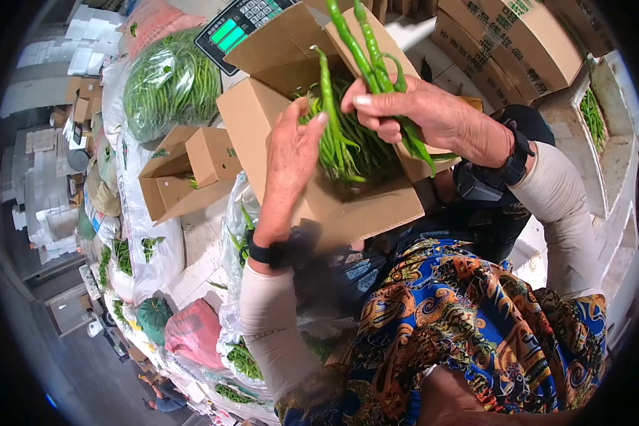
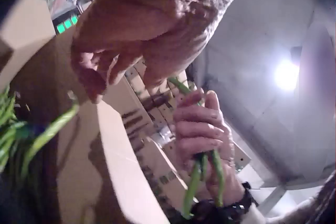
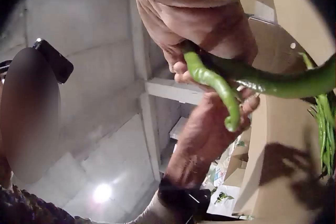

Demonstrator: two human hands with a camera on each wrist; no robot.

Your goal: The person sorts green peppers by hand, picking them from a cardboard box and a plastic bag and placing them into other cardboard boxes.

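My right hand (image 1: 437, 113) grips a few long green chili peppers (image 1: 366, 53) above the right side of an open cardboard box (image 1: 245, 117). Their ends stick out on both sides of the fist. At the left side of the box is my left hand (image 1: 291, 153), its fingers loosely bent. In the left wrist view the left fingers (image 2: 92, 74) have nothing between them. One curved chili pepper (image 1: 325, 82) stands up close by the left thumb. More chili peppers (image 1: 337, 153) lie piled inside the box, partly in shadow.
Beyond the box is a digital scale (image 1: 238, 32) with a lit green display. A clear bag of chili peppers (image 1: 170, 92) and a smaller open carton (image 1: 213, 160) are on the left. Printed cardboard boxes (image 1: 508, 50) stand at the upper right, above a white crate (image 1: 618, 153).
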